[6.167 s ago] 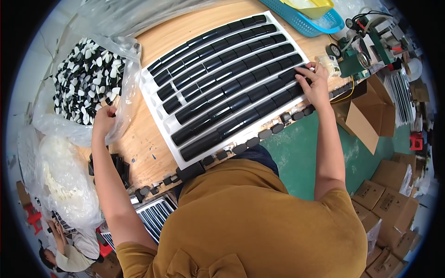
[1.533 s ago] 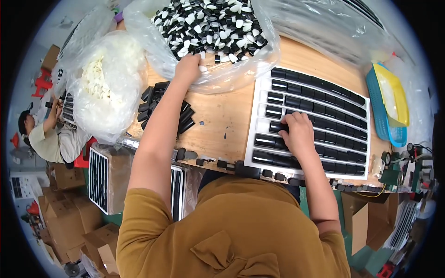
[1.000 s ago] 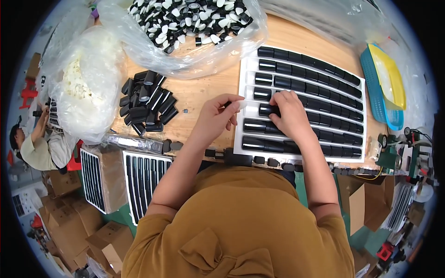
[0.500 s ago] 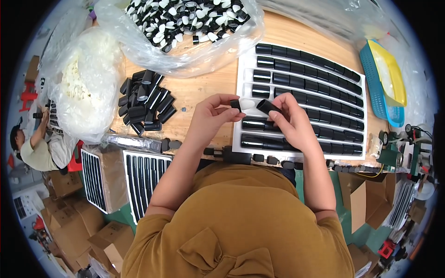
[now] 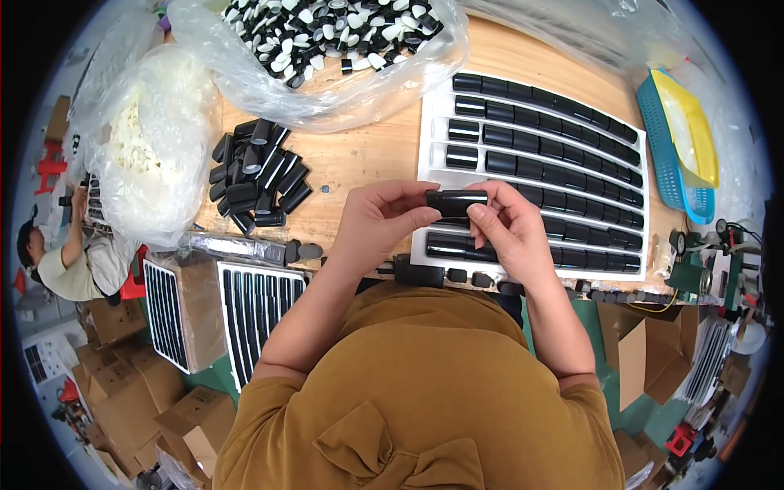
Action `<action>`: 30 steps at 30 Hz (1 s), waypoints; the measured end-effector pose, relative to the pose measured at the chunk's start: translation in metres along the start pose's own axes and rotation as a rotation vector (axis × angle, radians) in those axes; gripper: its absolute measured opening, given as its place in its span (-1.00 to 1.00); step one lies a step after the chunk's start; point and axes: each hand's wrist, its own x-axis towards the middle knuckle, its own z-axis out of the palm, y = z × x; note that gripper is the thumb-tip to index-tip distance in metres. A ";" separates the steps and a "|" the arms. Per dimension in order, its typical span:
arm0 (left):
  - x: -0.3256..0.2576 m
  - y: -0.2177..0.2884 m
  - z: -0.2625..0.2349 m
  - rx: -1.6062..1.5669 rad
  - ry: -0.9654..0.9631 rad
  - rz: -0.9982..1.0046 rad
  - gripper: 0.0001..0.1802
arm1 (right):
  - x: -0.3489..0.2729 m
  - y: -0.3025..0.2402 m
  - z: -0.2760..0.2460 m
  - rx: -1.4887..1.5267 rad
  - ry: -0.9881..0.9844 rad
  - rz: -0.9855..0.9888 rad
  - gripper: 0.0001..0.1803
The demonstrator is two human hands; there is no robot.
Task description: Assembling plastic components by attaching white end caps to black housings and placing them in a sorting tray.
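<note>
Between both hands is a glossy black tube (image 5: 459, 201), lying level above the white tray (image 5: 434, 114). My left hand (image 5: 377, 222) pinches its left end, where a short black cap sits against the longer body. Fingers and thumb of my right hand (image 5: 514, 230) are closed round the right end. Whether the cap is fully seated cannot be made out. Beneath the hands, the tray holds rows of similar black tubes (image 5: 563, 163), with a gap at the left of some rows. My right hand hides part of the lower rows.
Left of the tray lies a pile of loose black tubes (image 5: 257, 175). Behind it, a clear plastic bag (image 5: 327, 114) holds many black and white pieces; another bag (image 5: 192, 90) holds cream pieces. A blue basket (image 5: 670, 175) with a yellow one (image 5: 706, 151) stands right. A co-worker (image 5: 65, 249) sits far left.
My hands have come together. The short black cap in my left hand and the tube in my right were apart; now they meet end to end, and the tube has turned level.
</note>
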 end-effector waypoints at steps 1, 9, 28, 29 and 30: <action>-0.001 0.001 0.000 0.000 0.000 0.001 -0.64 | -0.001 0.000 0.001 -0.016 0.023 -0.032 -0.79; -0.003 0.005 0.001 0.098 -0.043 -0.008 -0.68 | -0.001 -0.003 0.001 -0.067 0.003 -0.081 -0.80; 0.010 0.002 0.026 -0.553 -0.228 -0.180 -0.01 | -0.021 -0.017 0.030 0.149 -0.210 0.139 -0.77; 0.010 0.002 0.025 -0.548 -0.215 -0.166 -0.02 | -0.019 -0.016 0.029 0.149 -0.210 0.138 -0.77; 0.011 0.001 0.024 -0.547 -0.216 -0.166 -0.02 | -0.015 -0.011 0.026 0.167 -0.230 0.157 -0.77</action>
